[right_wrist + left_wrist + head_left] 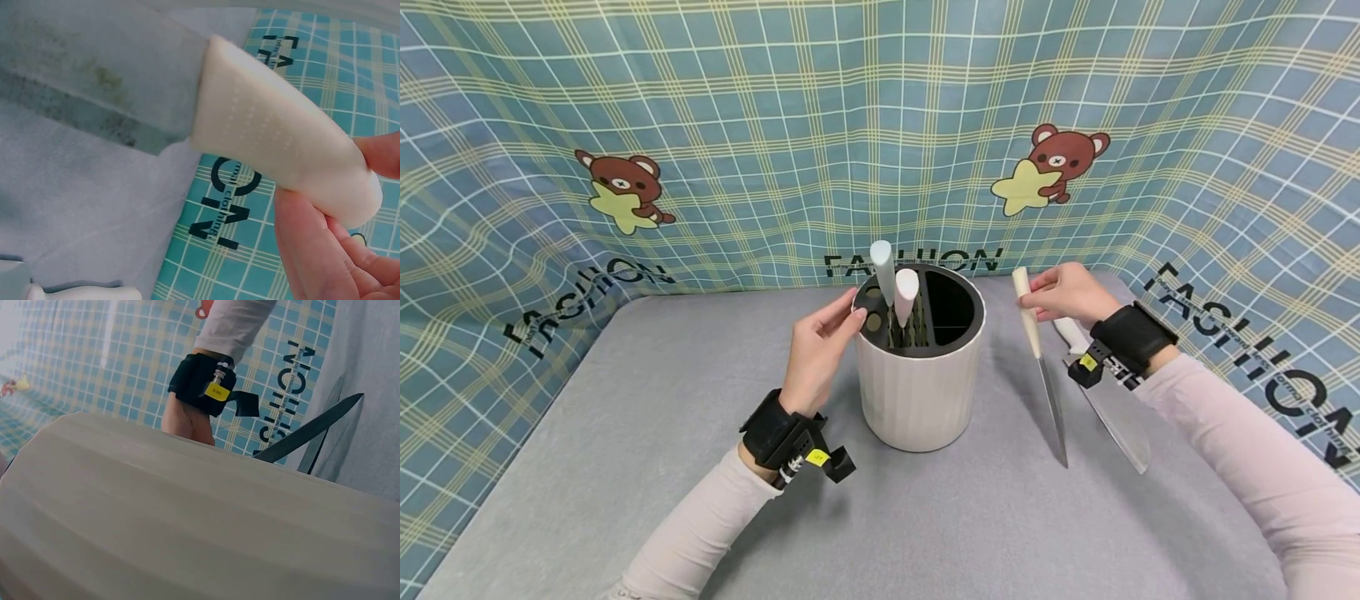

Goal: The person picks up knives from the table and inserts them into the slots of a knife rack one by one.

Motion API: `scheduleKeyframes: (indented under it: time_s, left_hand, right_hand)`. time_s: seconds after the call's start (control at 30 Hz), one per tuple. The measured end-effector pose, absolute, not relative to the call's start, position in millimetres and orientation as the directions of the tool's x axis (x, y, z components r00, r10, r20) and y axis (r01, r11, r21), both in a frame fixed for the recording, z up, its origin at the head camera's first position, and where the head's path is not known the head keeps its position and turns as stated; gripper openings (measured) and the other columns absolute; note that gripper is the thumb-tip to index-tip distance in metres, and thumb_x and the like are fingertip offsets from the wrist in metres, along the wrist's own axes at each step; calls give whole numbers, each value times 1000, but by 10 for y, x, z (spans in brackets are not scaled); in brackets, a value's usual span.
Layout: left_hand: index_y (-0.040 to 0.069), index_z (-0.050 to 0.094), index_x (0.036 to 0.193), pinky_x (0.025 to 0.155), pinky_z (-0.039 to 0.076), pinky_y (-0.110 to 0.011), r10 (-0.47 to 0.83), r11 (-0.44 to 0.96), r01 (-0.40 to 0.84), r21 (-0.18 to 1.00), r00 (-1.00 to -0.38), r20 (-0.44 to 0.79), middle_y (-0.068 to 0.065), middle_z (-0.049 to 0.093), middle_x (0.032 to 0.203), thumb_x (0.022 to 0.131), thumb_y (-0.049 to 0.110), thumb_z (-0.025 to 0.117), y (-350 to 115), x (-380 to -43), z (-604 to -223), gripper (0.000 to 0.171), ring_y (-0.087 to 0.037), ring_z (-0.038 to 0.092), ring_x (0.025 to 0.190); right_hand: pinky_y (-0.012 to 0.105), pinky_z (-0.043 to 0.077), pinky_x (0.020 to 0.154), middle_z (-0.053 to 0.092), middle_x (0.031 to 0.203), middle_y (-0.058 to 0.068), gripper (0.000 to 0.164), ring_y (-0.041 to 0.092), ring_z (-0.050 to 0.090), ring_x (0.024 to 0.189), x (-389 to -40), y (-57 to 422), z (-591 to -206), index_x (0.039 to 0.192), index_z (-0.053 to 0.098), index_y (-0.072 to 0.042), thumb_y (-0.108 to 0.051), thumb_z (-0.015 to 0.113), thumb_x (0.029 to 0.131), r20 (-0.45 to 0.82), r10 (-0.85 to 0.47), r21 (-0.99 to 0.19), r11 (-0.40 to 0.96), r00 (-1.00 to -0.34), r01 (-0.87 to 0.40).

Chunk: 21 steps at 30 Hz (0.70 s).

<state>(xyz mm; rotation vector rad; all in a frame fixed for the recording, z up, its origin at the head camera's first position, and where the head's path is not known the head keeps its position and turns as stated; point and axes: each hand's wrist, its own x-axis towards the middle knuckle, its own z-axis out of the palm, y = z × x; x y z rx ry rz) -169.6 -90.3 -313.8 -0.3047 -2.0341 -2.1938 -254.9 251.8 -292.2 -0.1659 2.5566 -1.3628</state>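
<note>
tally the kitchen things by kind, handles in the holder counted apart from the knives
Knives: 2 (held knife, lying knife)
Handles in the holder, lower ends not identifiable: 2 (bluish-white handle, pinkish-white handle)
Holder: 1
Total: 5

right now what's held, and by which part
The right hand pinches a knife by its handle, near the end; the left hand touches the holder.
</note>
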Motion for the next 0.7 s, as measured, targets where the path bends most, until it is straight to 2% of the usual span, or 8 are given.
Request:
scheduleKeyframes:
  time_s: [0.17,0.4,0.7]
  left_hand:
    - [0,45,143,110,44,-22,47,-91,239,967,-969,244,-9,45,149,98,11,59,-908,-1695,-3142,48,-12,44,135]
    - [1,48,142,109,45,-23,35,-94,231,968,-971,235,-10,46,148,98,10,59,-908,-1712,-3158,46,-14,46,134]
    - [2,48,142,110,44,-23,32,-97,239,966,-969,243,-10,46,148,98,10,59,-902,-1705,-3165,46,-14,46,134]
  right_hand:
    - [32,63,80,65,104,19,55,5,67,72,-2529,2543,-2873,130,44,20,-13,66,92,-155,-202,-839,544,-967,20]
    - [25,63,77,68,92,1,56,2,66,75,-2492,2565,-2810,132,44,19,-13,67,91,-125,-216,-870,493,-968,3]
    - [22,62,75,66,85,-10,52,1,66,78,-2312,2574,-2733,131,42,20,-6,65,92,-18,-255,-909,408,-967,-90]
